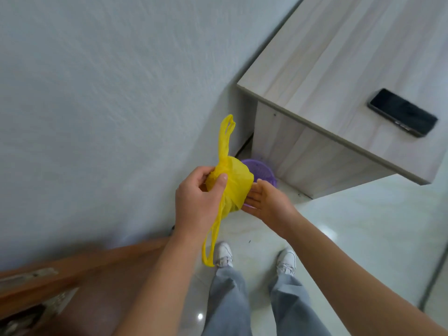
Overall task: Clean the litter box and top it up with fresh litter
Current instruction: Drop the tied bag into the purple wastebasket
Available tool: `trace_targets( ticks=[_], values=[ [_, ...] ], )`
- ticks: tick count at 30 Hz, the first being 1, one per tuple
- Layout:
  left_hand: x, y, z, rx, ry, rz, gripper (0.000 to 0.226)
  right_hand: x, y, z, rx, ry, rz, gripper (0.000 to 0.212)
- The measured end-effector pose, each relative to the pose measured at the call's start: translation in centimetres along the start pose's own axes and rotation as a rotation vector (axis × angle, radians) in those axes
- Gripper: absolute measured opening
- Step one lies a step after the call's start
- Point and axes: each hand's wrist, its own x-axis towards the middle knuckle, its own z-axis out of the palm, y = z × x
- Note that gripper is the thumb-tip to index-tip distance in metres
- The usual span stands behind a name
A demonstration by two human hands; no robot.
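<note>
A small bulging yellow plastic bag (pixel 236 183) is held in front of me above the floor. My left hand (pixel 198 202) pinches its gathered neck between thumb and fingers. One handle loop sticks up, the other dangles down past my wrist. My right hand (pixel 264 202) lies flat against the bag's right underside with straight fingers. Directly behind the bag, a purple plastic bin (pixel 263 172) stands on the floor in the corner. No litter box is in view.
A pale wooden desk (pixel 339 76) juts in from the upper right, with a black phone (pixel 403 112) on top. A white wall (pixel 97 93) fills the left. A brown wooden door frame (pixel 80 265) is at the lower left. My feet stand on glossy tile (pixel 363 226).
</note>
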Motion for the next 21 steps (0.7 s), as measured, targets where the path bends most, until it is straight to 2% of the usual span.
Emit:
trace_targets(
  ticks=[7, 13, 17, 21],
  values=[
    [4.8, -5.9, 3.0, 0.044, -0.169, 0.014, 0.017, 6.9, 3.3, -0.6, 0.015, 0.083, -0.036, 0.041],
    [8.0, -16.2, 7.9, 0.047, -0.227, -0.046, 0.022, 16.3, 7.8, -3.3, 0.011, 0.131, -0.031, 0.036],
    [9.6, -22.5, 12.6, 0.020, -0.288, -0.059, 0.006, 22.6, 10.9, -6.7, 0.005, 0.159, -0.032, 0.031],
    [11.2, -27.5, 17.5, -0.029, -0.312, -0.100, 0.002, 27.9, 13.3, -11.1, 0.034, 0.221, -0.031, 0.033]
  ],
)
